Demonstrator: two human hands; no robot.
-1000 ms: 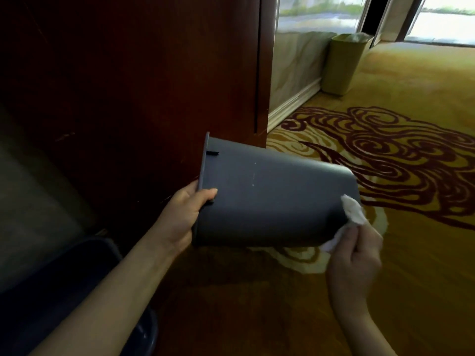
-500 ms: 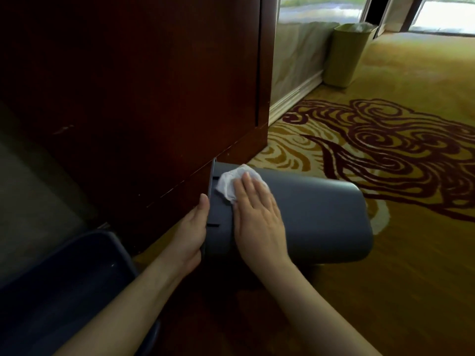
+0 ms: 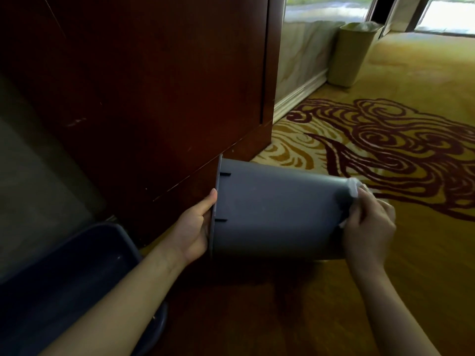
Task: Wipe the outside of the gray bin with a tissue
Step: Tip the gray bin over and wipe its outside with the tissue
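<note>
Over the carpet: you are holding the bin (image 3: 277,214) on its side, off the floor, its open mouth facing left and its base facing right.
Bin: gray, its side wall turned up toward you, two dark slots showing just under the rim at the left end.
Left hand (image 3: 192,227): you are gripping the rim, thumb lying along the outer edge, the other fingers hidden inside the mouth; the grip is closed on the bin.
Right hand (image 3: 367,224): you are pressing it against the base end of the bin, fingers curled and pinching the tissue (image 3: 356,190).
Tissue: white, bunched, lying against the edge where the wall is meeting the base; most of it is hidden behind your fingers.
Behind the bin: a dark red wooden panel (image 3: 154,86) is standing close to the rim; whether they are touching cannot be told.
Carpet (image 3: 424,253): yellow with dark red swirls, spreading out under and beyond the bin.
Lower left: a dark blue tub (image 3: 64,278) is sitting beneath your left forearm.
Far end: a tan bin (image 3: 352,55) is standing upright against the pale wall, well apart from your hands.
</note>
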